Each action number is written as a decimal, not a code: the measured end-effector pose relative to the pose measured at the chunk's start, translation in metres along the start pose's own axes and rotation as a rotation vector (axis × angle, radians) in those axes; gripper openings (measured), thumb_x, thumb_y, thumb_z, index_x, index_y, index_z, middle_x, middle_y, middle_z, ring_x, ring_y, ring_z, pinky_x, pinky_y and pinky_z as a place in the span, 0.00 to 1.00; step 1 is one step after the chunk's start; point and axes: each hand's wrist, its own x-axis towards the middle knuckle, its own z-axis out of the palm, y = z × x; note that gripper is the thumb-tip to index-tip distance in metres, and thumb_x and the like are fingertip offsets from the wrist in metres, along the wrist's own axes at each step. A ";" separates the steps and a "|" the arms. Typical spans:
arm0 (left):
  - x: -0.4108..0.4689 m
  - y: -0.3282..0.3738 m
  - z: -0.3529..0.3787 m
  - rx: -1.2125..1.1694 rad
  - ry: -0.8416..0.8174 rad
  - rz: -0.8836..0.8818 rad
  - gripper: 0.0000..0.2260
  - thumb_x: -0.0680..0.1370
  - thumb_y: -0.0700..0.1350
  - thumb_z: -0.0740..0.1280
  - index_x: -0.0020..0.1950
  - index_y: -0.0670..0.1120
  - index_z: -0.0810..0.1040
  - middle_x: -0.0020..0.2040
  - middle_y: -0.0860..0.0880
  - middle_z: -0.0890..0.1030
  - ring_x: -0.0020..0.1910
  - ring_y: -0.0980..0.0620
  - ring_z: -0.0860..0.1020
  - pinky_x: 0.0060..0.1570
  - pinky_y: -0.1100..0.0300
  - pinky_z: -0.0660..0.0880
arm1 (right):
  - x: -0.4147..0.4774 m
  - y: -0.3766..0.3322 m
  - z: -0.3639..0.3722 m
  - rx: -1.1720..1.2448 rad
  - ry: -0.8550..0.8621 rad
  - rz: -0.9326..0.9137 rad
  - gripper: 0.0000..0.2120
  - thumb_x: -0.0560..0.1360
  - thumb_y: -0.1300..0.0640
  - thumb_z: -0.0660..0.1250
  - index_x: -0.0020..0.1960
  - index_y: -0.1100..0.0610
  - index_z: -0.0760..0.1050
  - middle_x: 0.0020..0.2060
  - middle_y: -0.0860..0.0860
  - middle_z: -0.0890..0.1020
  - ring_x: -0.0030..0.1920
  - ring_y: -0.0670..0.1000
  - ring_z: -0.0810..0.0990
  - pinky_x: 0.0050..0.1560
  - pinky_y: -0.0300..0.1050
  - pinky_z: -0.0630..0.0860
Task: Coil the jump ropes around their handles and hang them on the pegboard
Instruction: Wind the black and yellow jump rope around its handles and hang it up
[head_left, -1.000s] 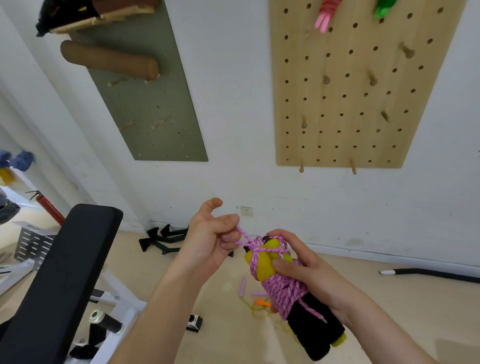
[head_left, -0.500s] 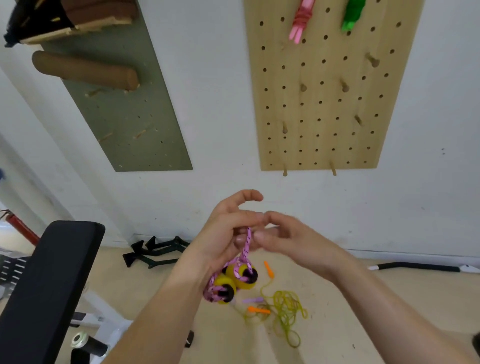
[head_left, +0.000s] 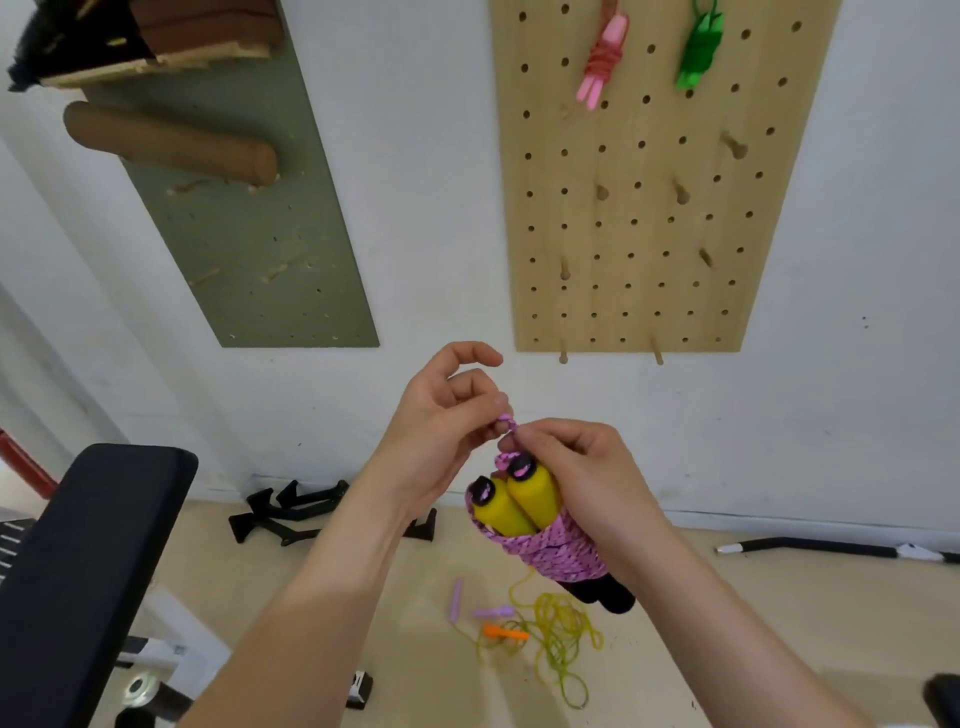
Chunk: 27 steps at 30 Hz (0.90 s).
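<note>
I am pinching the loose loop of the pink rope (head_left: 506, 423) with my left hand (head_left: 441, 415); the thumb and middle finger are closing on it while the index finger is curling free above. My right hand (head_left: 576, 478) is gripping the same rope: its fingers (head_left: 561, 431) are pinching the loop right against my left fingertips, and the palm is cupping the coil just below. The two yellow handles (head_left: 511, 506) are lying side by side under my fingers, their black caps pointing up toward the loop, with the rope wound tightly round their lower half. The black ends of the handles are sticking out beneath my right wrist.

Above my fingers, well apart, the pegboard (head_left: 649, 234) is hanging on the wall, carrying a pink bundle (head_left: 602, 62) and a green bundle (head_left: 701, 49) near its top. Far below my fingers, a yellow-green rope (head_left: 561, 629) is lying tangled on the floor (head_left: 727, 623). To the left of my left forearm a black bench pad (head_left: 88, 571) is showing.
</note>
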 end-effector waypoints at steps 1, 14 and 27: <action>0.000 -0.001 0.004 0.036 0.004 0.016 0.14 0.70 0.32 0.66 0.53 0.44 0.73 0.32 0.46 0.74 0.32 0.50 0.74 0.37 0.60 0.74 | -0.001 -0.001 -0.001 -0.041 0.036 -0.037 0.11 0.77 0.58 0.66 0.39 0.57 0.84 0.36 0.50 0.86 0.40 0.45 0.83 0.45 0.39 0.77; -0.002 -0.016 0.039 0.182 0.060 -0.251 0.10 0.71 0.46 0.73 0.42 0.38 0.81 0.32 0.48 0.76 0.31 0.54 0.72 0.33 0.65 0.70 | -0.012 -0.002 -0.042 -0.351 0.166 -0.290 0.08 0.77 0.55 0.64 0.43 0.48 0.81 0.35 0.44 0.83 0.36 0.52 0.83 0.37 0.53 0.81; 0.019 -0.035 0.133 0.062 0.112 -0.141 0.09 0.79 0.37 0.61 0.40 0.44 0.74 0.33 0.49 0.79 0.33 0.53 0.73 0.28 0.66 0.66 | -0.003 -0.012 -0.126 -0.006 0.265 -0.030 0.08 0.76 0.66 0.64 0.42 0.63 0.81 0.35 0.55 0.84 0.31 0.46 0.81 0.31 0.40 0.77</action>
